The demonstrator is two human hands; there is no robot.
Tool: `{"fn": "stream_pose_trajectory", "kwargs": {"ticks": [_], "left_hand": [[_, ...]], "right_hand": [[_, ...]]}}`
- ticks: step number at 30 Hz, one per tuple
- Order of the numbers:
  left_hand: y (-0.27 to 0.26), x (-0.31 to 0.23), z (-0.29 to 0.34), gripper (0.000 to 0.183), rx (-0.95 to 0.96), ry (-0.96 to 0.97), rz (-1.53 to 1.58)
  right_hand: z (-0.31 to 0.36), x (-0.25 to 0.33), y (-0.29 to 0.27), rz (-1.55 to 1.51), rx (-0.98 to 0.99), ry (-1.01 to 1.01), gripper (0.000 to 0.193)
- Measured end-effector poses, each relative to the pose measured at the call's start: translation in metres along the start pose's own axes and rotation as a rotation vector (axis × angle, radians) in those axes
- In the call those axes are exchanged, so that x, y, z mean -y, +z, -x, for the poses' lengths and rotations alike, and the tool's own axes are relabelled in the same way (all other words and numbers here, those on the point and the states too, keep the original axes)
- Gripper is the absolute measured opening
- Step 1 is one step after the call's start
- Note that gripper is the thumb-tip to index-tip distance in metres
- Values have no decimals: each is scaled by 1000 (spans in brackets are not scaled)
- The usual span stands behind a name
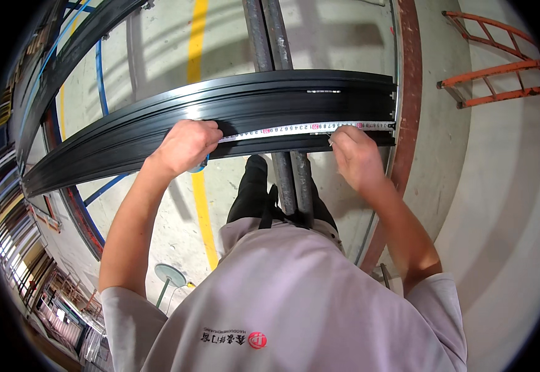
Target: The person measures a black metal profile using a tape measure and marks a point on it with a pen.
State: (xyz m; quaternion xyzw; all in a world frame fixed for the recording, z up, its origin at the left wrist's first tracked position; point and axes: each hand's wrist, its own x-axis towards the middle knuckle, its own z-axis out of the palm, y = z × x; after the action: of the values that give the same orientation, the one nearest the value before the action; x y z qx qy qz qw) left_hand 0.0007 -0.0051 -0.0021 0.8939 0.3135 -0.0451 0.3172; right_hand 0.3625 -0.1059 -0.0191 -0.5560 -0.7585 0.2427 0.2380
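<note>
Across the view in front of me lies a long black grooved profile [140, 130], seemingly metal. A tape measure [288, 129] has its white blade stretched along the profile toward the right end. My left hand [188, 146] is closed around the tape measure's case, of which only a bit of blue shows below the fingers. My right hand [358, 156] is pinched at the near edge of the blade, close to the profile's right end. A small pale tip pokes out between its fingers; what it belongs to is hidden.
Two dark metal bars [269, 37] run under the profile toward my legs. Another black profile [78, 59] curves along the far left. A reddish-brown beam [409, 93] stands past the right end, with an orange ladder [499, 80] beyond. Racked lengths fill the left edge.
</note>
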Motion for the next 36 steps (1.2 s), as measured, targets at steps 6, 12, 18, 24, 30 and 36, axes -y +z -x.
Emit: {"fn": "stream_pose_trajectory", "kwargs": {"ticks": [6, 12, 18, 24, 30, 36], "left_hand": [[1, 2, -5, 7, 4, -39, 34], [16, 25, -4, 19, 69, -248, 358], [-23, 0, 4, 36, -54, -309, 892], [24, -45, 16, 31, -105, -191, 1479], [69, -72, 29, 24, -76, 30, 1803], [102, -74, 50, 20, -19, -50, 1802]], "right_hand": [[-21, 8, -25, 192, 310, 117, 15], [-3, 25, 5, -628, -48, 872, 19], [11, 1, 40, -1500, -311, 887, 17], [31, 3, 47, -1394, -193, 546, 30], [14, -49, 28, -875, -10, 791, 24], [15, 33, 4, -1208, -181, 884, 27]]}}
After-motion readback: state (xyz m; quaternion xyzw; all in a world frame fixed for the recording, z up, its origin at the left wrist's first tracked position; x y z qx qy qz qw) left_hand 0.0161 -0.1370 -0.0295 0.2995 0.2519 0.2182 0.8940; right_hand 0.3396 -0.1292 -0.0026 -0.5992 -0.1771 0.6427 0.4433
